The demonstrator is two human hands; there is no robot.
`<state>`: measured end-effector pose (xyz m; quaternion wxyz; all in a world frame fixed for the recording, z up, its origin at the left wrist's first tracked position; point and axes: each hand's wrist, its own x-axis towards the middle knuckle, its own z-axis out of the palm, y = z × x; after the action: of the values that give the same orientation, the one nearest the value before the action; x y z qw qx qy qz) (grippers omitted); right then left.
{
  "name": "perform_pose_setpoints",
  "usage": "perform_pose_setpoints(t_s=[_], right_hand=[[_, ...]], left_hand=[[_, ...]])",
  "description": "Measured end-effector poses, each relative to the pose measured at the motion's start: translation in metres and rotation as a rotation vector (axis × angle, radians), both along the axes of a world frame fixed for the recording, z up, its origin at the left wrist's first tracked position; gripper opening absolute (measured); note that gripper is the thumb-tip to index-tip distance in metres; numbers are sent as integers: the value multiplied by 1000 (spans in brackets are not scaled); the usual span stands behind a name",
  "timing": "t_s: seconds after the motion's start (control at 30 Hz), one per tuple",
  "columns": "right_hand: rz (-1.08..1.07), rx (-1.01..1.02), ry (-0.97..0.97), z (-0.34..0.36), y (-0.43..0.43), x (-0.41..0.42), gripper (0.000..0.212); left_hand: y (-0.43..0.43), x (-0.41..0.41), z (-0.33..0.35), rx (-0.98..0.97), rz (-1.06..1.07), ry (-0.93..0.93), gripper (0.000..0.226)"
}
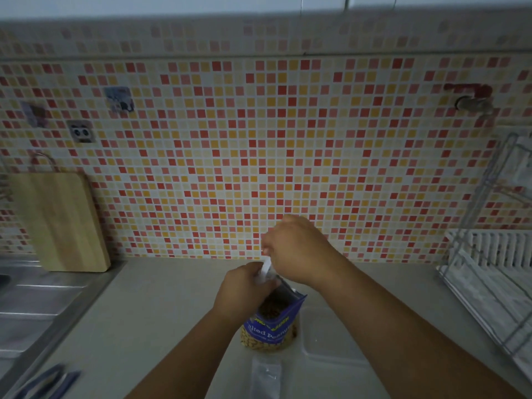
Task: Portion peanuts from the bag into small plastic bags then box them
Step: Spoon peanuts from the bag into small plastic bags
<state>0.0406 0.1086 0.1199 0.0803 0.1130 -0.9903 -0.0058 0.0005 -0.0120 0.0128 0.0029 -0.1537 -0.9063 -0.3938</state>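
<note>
A blue bag of salted peanuts [272,323] stands open on the grey counter [161,318], peanuts showing in its mouth. My left hand [243,289] grips the bag's upper left edge together with a small white plastic piece [264,272]. Just above the bag's mouth, my right hand [296,249] pinches the top of that white piece. What the white piece is cannot be told. A small clear plastic bag [266,375] lies flat on the counter in front of the peanut bag. A clear plastic box [331,338] sits right of the bag.
A wooden cutting board [62,223] leans against the tiled wall at the left, beside a steel sink drainboard [26,306]. A wire dish rack [495,272] stands at the right. Dark blue scissors handles [49,381] lie near the front left edge.
</note>
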Motion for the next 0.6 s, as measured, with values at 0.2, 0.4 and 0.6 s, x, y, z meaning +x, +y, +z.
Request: perform_pose_setpoints(t_s=[0.2,0.4,0.6], right_hand=[[37,-23,604,0,25,9,14],[-248,-52,-46,-78,33,0,24],[-214,-604,-35,-100,25,8,22]], left_hand=[[-19,-2,-3,448,94,-264,24],[-37,2,-2,912,-83,-534,38],[-30,21,-2,998,-205,-640,45]])
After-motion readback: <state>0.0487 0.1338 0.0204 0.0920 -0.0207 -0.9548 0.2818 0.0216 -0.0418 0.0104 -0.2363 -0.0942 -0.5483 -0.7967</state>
